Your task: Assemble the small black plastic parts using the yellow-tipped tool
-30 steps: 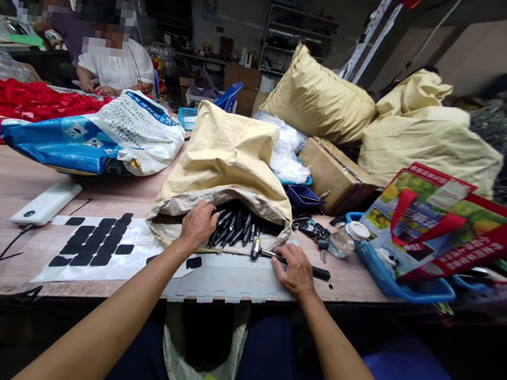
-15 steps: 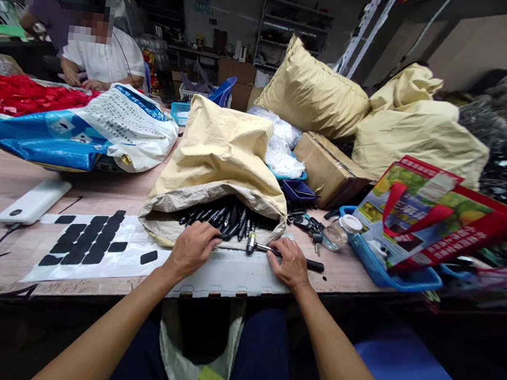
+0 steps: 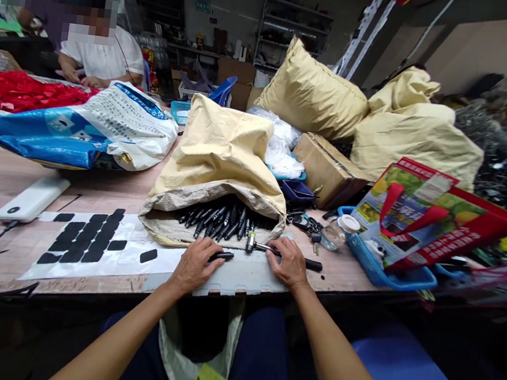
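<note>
My left hand (image 3: 195,264) is closed on a slim black pen-shaped piece (image 3: 222,256), which sticks out to the right past the fingertips. It rests over the grey board (image 3: 243,275) at the table's front. More such black pieces (image 3: 215,219) lie heaped in the mouth of a yellow cloth sack (image 3: 222,143) just beyond. My right hand (image 3: 289,263) is wrapped round the shaft of a small hammer (image 3: 314,265). The hammer's head (image 3: 250,243) points left, by the sack's edge, and its black grip shows to the right of the hand.
A white sheet with black rounded pads (image 3: 90,238) and a white power bank (image 3: 33,200) lie left. Keys (image 3: 316,239), a clear jar (image 3: 335,234) and a blue basket (image 3: 386,271) stand right. A co-worker (image 3: 99,54) sits across the table.
My left hand has drawn back from the sack's mouth toward the table edge, bringing out a black pen-shaped piece. My right hand stays on the hammer.
</note>
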